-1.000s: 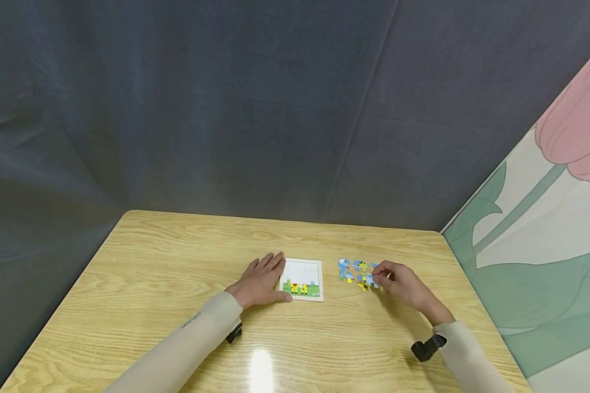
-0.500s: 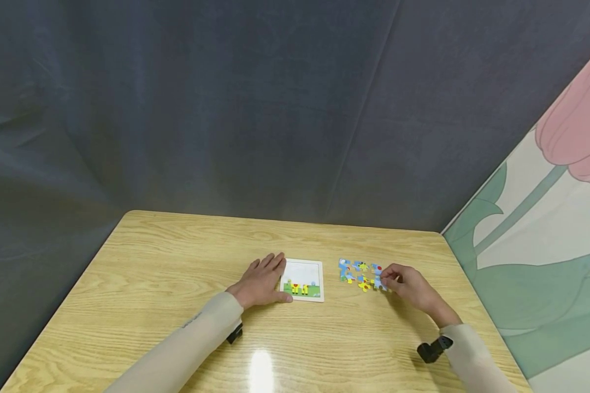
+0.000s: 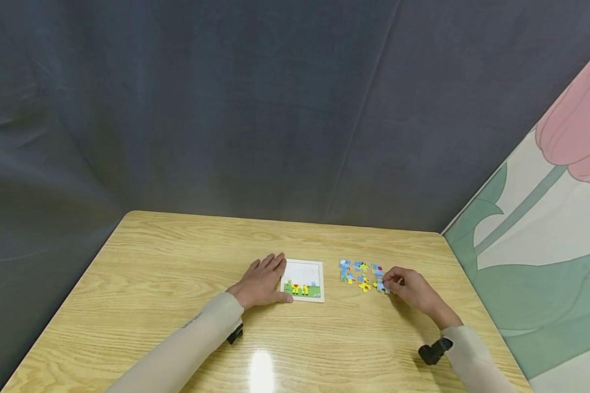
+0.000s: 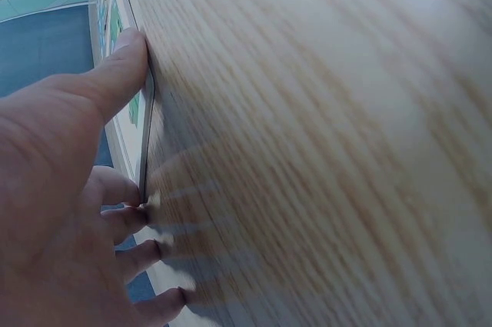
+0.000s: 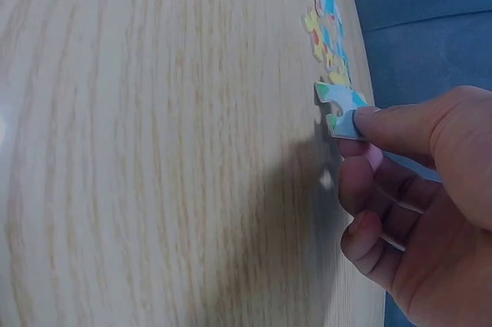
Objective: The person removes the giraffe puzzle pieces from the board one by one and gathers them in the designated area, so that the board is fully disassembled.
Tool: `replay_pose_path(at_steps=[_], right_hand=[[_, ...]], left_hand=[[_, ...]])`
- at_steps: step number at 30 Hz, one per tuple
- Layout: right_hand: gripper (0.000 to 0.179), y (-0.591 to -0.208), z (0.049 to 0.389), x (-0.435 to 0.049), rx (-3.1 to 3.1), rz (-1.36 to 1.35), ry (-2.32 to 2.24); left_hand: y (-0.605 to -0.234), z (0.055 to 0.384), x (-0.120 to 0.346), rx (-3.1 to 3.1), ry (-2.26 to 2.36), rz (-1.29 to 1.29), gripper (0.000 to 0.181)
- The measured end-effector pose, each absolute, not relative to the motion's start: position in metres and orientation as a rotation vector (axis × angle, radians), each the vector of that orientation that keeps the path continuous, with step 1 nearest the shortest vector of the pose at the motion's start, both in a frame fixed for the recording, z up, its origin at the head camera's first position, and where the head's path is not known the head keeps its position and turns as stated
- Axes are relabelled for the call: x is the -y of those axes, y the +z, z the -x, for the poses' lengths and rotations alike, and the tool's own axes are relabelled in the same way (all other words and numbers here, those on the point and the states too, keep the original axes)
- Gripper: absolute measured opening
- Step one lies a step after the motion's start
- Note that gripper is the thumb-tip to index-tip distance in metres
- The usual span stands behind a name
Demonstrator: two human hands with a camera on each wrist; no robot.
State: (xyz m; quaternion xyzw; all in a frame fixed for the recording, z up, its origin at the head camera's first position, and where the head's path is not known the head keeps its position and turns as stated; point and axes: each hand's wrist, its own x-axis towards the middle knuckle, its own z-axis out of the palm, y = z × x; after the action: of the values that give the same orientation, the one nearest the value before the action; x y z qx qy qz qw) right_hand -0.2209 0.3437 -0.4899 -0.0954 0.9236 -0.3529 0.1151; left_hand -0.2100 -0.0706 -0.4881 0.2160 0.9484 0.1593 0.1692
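Observation:
My left hand (image 3: 261, 285) rests flat at the left side of a white puzzle frame (image 3: 322, 279). Its fingers are spread, and the thumb lies on the frame's near edge, as the left wrist view shows too. Inside the frame, a bottom strip of joined pieces (image 3: 312, 291) shows green ground and yellow figures; above it the backing is bare white. Between thumb and fingers, my right hand (image 3: 410, 289) pinches a pale blue and green puzzle piece (image 5: 346, 111), slightly tilted just over the table. Several loose blue and yellow puzzle pieces (image 3: 364, 286) lie left of that hand.
The wooden table (image 3: 187, 245) extends around the frame and pieces. Behind it hangs a dark curtain (image 3: 226, 109), and a wall with a flower picture (image 3: 546, 262) stands at the right. Both wrists carry a small black camera (image 3: 435, 351).
My right hand has shifted right, drawing the pinched puzzle piece away from the other pieces and uncovering a blue piece with a red spot. My left hand and the frame stay in place.

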Motion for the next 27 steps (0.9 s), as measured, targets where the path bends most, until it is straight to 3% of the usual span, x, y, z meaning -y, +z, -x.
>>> replay_pose_path(at_steps=[27], right_hand=[[0.005, -0.4982, 0.2229, -0.3394, -2.865, 0.285, -0.895]], left_hand=[[-0.4848, 0.2084, 0.0695, -2.71, 0.464, -0.616, 0.098]])
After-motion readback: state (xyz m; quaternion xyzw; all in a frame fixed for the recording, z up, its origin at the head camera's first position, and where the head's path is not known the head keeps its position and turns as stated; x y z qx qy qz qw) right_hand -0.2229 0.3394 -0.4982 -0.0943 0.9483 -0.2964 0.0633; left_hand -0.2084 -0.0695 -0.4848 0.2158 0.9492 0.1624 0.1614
